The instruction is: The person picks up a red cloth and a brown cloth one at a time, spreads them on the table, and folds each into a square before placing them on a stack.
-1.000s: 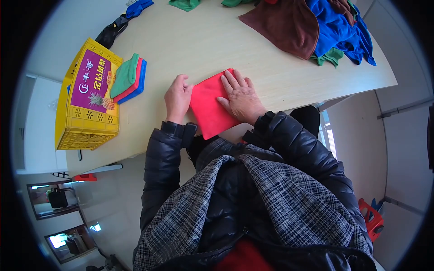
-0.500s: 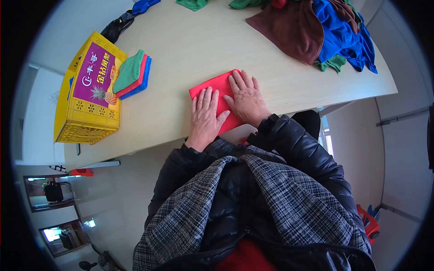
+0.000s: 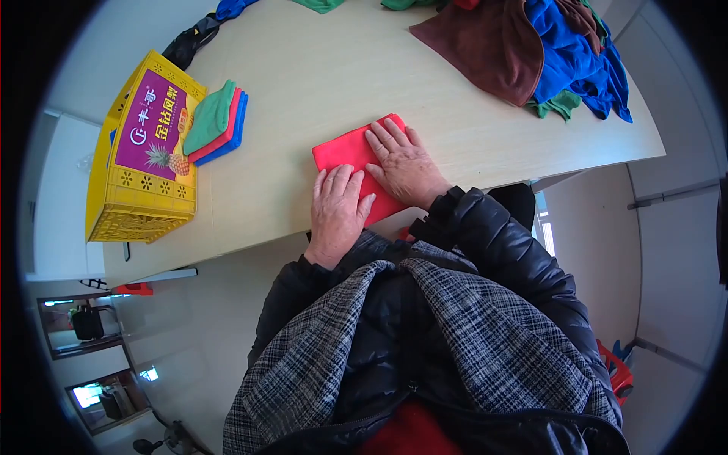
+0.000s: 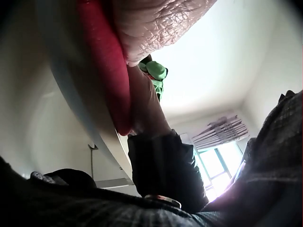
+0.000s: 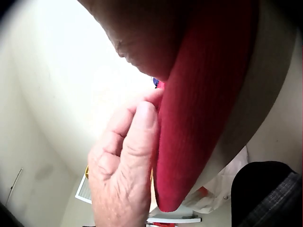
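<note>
A folded red cloth (image 3: 341, 150) lies at the near edge of the table. My left hand (image 3: 337, 212) rests on its near left part, fingers extended over the fabric. On the right side of the cloth, my right hand (image 3: 406, 165) lies flat with its fingers pointing to the far edge. From the left wrist, the cloth (image 4: 111, 80) shows as a thick red layer at the table edge. The right wrist view shows the left hand (image 5: 125, 161) against the side of the cloth (image 5: 199, 113). Parts of the cloth are hidden under both hands.
A yellow crate (image 3: 148, 199) with a pineapple label stands at the left. Against it lie folded green (image 3: 211, 121), red and blue cloths in a stack. At the far right is a heap of loose brown (image 3: 493, 49), blue (image 3: 565, 57) and green cloths.
My left hand went from the cloth's left edge to lying flat on top, then slid back toward the near edge. My right hand has stayed on the right side.
</note>
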Tool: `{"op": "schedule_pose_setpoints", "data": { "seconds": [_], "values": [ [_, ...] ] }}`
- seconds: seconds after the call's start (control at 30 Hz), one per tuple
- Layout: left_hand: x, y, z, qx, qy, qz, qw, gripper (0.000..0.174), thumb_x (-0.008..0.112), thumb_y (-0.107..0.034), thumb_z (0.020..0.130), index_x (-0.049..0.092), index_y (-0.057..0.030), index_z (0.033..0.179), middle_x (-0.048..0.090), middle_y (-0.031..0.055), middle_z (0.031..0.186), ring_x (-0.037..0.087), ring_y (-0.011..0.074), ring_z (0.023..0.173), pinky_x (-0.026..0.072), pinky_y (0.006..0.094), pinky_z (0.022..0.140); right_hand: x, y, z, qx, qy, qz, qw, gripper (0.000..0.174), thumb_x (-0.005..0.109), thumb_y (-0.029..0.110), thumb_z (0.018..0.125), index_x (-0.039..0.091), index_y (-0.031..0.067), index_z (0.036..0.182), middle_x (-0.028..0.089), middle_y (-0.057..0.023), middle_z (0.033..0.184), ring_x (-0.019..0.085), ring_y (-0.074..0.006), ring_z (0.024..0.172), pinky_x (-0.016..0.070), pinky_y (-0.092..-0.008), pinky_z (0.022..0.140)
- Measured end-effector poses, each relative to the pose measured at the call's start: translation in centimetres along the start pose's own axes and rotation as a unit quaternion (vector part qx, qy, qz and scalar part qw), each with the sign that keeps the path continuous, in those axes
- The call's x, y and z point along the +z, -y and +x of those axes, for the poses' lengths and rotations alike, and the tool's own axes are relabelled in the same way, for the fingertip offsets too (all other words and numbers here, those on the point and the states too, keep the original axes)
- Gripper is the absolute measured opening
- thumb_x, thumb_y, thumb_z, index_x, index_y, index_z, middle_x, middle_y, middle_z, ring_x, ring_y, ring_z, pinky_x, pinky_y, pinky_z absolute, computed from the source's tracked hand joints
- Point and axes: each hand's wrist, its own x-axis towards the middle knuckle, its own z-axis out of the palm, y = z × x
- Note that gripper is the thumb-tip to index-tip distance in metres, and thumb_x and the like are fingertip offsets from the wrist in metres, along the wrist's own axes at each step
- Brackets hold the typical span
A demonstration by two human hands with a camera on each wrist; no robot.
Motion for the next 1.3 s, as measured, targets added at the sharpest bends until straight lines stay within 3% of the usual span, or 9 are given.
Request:
{"op": "schedule_pose_setpoints", "data": {
  "seconds": [0.13, 0.3, 0.4, 0.67, 0.8, 0.97, 1.07, 1.2, 1.3],
  "values": [
    [-0.8, 1.4, 1.6, -0.031, -0.053, 0.008, 0.998, 0.045, 0.062, -0.023, 0.096, 0.057, 0.0014, 0.133, 0.053, 0.0189, 0.142, 0.045, 0.0355, 0.137, 0.0322, 0.0485, 0.116, -2.4, 1.3, 0.4, -0.018, -0.013, -0.030, 0.999, 0.066, 0.049, 0.044, 0.100, 0.040, 0.0027, 0.151, 0.036, -0.0141, 0.160, 0.026, -0.0332, 0.150, 0.0161, -0.0483, 0.124],
    [0.7, 2.4, 2.1, 0.024, -0.028, 0.069, 0.997, 0.045, 0.055, -0.025, 0.100, 0.054, 0.0008, 0.137, 0.050, 0.0186, 0.146, 0.042, 0.0358, 0.139, 0.0292, 0.0507, 0.117, 0.0, 0.9, 0.1, -0.011, -0.002, 0.015, 1.000, 0.066, 0.051, 0.043, 0.099, 0.041, 0.0036, 0.151, 0.036, -0.0142, 0.159, 0.026, -0.0338, 0.150, 0.0167, -0.0492, 0.124],
    [1.6, 2.1, 2.0, -0.031, -0.021, 0.063, 0.997, 0.051, 0.055, -0.028, 0.100, 0.048, 0.0007, 0.142, 0.045, 0.0197, 0.150, 0.037, 0.0347, 0.143, 0.0253, 0.0532, 0.119, 0.3, 0.7, 0.2, -0.005, 0.001, 0.030, 1.000, 0.066, 0.051, 0.043, 0.099, 0.041, 0.0043, 0.151, 0.037, -0.0141, 0.159, 0.026, -0.0335, 0.150, 0.0163, -0.0493, 0.124],
    [1.0, 2.7, 3.1, -0.035, -0.038, 0.078, 0.996, 0.052, 0.048, -0.029, 0.103, 0.043, -0.0003, 0.146, 0.040, 0.0196, 0.154, 0.035, 0.0357, 0.144, 0.0217, 0.0558, 0.120, -1.7, 2.2, 0.2, -0.030, -0.006, -0.001, 1.000, 0.065, 0.049, 0.044, 0.099, 0.041, 0.0057, 0.151, 0.037, -0.0133, 0.159, 0.026, -0.0323, 0.151, 0.0156, -0.0491, 0.124],
    [2.5, 3.3, 2.7, -0.055, -0.005, 0.038, 0.998, 0.052, 0.047, -0.029, 0.103, 0.042, -0.0008, 0.147, 0.039, 0.0194, 0.155, 0.034, 0.0357, 0.145, 0.0220, 0.0554, 0.119, -0.5, 1.5, -0.2, -0.029, 0.019, 0.016, 0.999, 0.065, 0.050, 0.043, 0.099, 0.042, 0.0059, 0.151, 0.037, -0.0135, 0.159, 0.026, -0.0328, 0.150, 0.0162, -0.0494, 0.124],
    [1.5, 2.4, 3.5, -0.065, -0.034, 0.066, 0.995, 0.050, 0.051, -0.028, 0.102, 0.047, -0.0005, 0.143, 0.043, 0.0191, 0.152, 0.037, 0.0353, 0.143, 0.0231, 0.0553, 0.119, 0.0, 1.6, 0.0, -0.002, 0.021, 0.044, 0.999, 0.062, 0.050, 0.040, 0.100, 0.042, 0.0059, 0.151, 0.037, -0.0145, 0.159, 0.027, -0.0343, 0.150, 0.0169, -0.0500, 0.124],
    [-0.3, -0.2, 1.6, 0.041, -0.068, 0.022, 0.997, 0.044, 0.057, -0.023, 0.097, 0.055, -0.0017, 0.136, 0.051, 0.0181, 0.144, 0.044, 0.0344, 0.138, 0.0259, 0.0552, 0.118, 0.2, 0.9, 0.5, 0.032, 0.002, 0.010, 0.999, 0.061, 0.050, 0.038, 0.100, 0.042, 0.0050, 0.150, 0.037, -0.0152, 0.158, 0.027, -0.0360, 0.150, 0.0189, -0.0505, 0.123],
    [0.0, -1.0, -1.1, 0.075, -0.011, 0.004, 0.997, 0.036, 0.059, -0.014, 0.093, 0.062, -0.0030, 0.128, 0.058, 0.0147, 0.137, 0.050, 0.0311, 0.133, 0.0289, 0.0524, 0.118, 0.3, 0.9, 0.3, 0.072, -0.017, 0.024, 0.997, 0.059, 0.051, 0.034, 0.099, 0.043, 0.0033, 0.149, 0.039, -0.0172, 0.157, 0.030, -0.0387, 0.147, 0.0230, -0.0508, 0.121],
    [0.1, 1.5, -1.0, 0.084, -0.038, 0.048, 0.995, 0.035, 0.058, -0.008, 0.091, 0.064, -0.0027, 0.125, 0.060, 0.0139, 0.134, 0.053, 0.0307, 0.130, 0.0320, 0.0518, 0.116, -0.8, 1.2, -0.1, 0.088, -0.009, 0.036, 0.995, 0.058, 0.053, 0.032, 0.098, 0.044, 0.0023, 0.148, 0.041, -0.0187, 0.155, 0.033, -0.0399, 0.146, 0.0257, -0.0508, 0.120]
  ]
}}
